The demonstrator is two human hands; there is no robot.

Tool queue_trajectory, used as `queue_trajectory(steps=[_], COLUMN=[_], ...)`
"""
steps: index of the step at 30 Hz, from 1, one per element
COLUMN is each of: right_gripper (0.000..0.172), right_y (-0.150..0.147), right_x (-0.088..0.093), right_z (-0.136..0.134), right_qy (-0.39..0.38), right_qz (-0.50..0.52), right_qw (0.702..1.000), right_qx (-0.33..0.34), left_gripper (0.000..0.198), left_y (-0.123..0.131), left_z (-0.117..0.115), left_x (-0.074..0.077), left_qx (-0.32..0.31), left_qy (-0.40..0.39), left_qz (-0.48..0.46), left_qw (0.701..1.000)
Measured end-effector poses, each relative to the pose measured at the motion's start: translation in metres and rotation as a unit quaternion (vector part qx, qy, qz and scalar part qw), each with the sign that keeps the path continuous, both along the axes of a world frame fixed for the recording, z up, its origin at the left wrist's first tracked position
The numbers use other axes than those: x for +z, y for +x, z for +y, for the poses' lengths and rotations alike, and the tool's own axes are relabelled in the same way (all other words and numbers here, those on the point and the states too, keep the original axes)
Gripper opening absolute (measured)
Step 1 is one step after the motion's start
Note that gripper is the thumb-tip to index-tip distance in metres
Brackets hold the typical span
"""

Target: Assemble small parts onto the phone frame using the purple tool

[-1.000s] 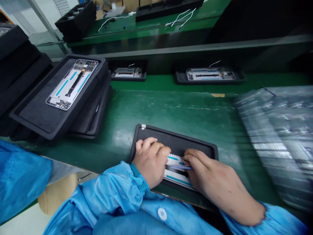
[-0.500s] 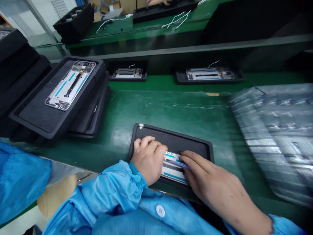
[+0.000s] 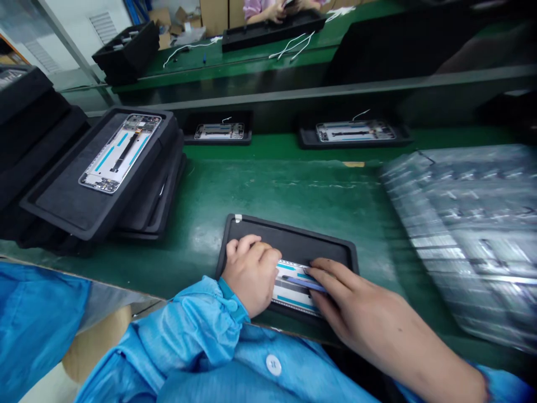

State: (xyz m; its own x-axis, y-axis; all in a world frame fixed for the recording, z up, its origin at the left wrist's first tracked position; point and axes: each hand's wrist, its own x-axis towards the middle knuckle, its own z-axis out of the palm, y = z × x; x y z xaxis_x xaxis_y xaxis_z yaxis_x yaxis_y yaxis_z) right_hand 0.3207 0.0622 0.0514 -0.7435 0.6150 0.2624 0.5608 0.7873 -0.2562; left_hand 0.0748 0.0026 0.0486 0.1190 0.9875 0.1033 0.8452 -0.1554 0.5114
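A phone mid-frame with white panels, blue strips and a black strip lies in a black rubber-edged tray. My left hand rests on its left end, fingers curled over the edge. My right hand pinches a thin blue tool, whose tip is over the frame's middle. The hands hide both ends of the frame.
The tray sits on a green workbench. Stacked black trays stand left, one holding another phone frame. A plastic-wrapped stack lies right. Two more trays sit ahead; a co-worker's hands are beyond.
The whole view has shifted, so the tray sits further left and a co-worker has come into view at the top. My right hand and the blue tool have moved slightly left over the frame.
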Motion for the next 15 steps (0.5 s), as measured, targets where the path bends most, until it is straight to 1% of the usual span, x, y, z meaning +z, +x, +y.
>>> queue_trajectory(steps=[2,4,6,7,9,12,15], right_gripper=[0.027,0.024,0.027,0.029,0.03,0.022,0.015], right_y=[0.012,0.023,0.026,0.024,0.015,0.001,-0.005], right_x=[0.012,0.02,0.021,0.018,0.008,-0.007,-0.012], right_z=[0.008,0.013,0.015,0.014,0.012,0.007,0.006], right_qy=[-0.075,-0.139,-0.18,-0.189,-0.188,-0.156,-0.124], right_qz=[0.081,0.177,0.237,0.245,0.231,0.208,0.206], right_qw=[0.993,0.969,0.943,0.937,0.941,0.957,0.964], right_qx=[-0.036,-0.101,-0.151,-0.161,-0.157,-0.132,-0.109], left_gripper=[0.021,0.021,0.021,0.021,0.021,0.02,0.02], left_y=[0.0,-0.001,-0.001,-0.001,-0.001,-0.002,-0.002], left_z=[0.0,-0.001,-0.001,-0.001,-0.001,-0.001,-0.001], left_x=[-0.001,-0.002,-0.002,-0.002,-0.002,-0.002,-0.002], left_qx=[-0.003,-0.007,-0.005,-0.003,-0.002,-0.006,-0.005], left_qy=[0.006,0.012,0.016,0.017,0.02,0.022,0.022], left_qz=[0.0,0.0,-0.001,-0.002,-0.003,-0.003,0.0], left_qw=[1.0,1.0,1.0,1.0,1.0,1.0,1.0])
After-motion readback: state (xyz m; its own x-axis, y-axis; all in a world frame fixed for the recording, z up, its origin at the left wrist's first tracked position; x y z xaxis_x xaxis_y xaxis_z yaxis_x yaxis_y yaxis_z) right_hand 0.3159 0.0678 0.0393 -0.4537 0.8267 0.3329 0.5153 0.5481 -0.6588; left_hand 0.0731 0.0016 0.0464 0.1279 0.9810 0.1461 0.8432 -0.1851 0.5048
